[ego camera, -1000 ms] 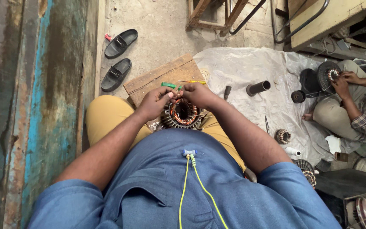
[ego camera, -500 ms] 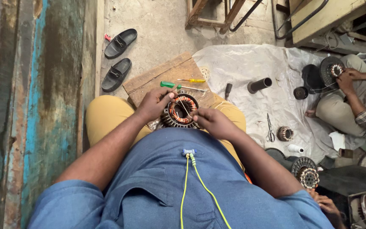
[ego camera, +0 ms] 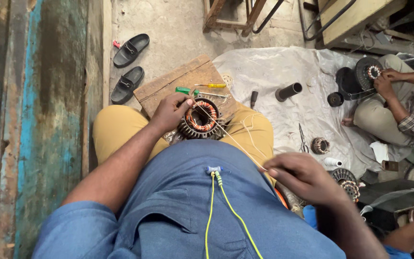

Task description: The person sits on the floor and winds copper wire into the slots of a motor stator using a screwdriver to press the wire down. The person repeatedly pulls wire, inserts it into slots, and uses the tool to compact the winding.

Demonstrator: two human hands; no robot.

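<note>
On the person's lap, against the edge of a wooden board, sits the motor stator, its copper windings exposed. Left hand grips the stator's rim, fingers closed. Right hand is pinched shut on a thin thread, drawn taut from the coil. Judged step: lacing the windings. Next pass calls for steady tension and threading between slots.
</note>
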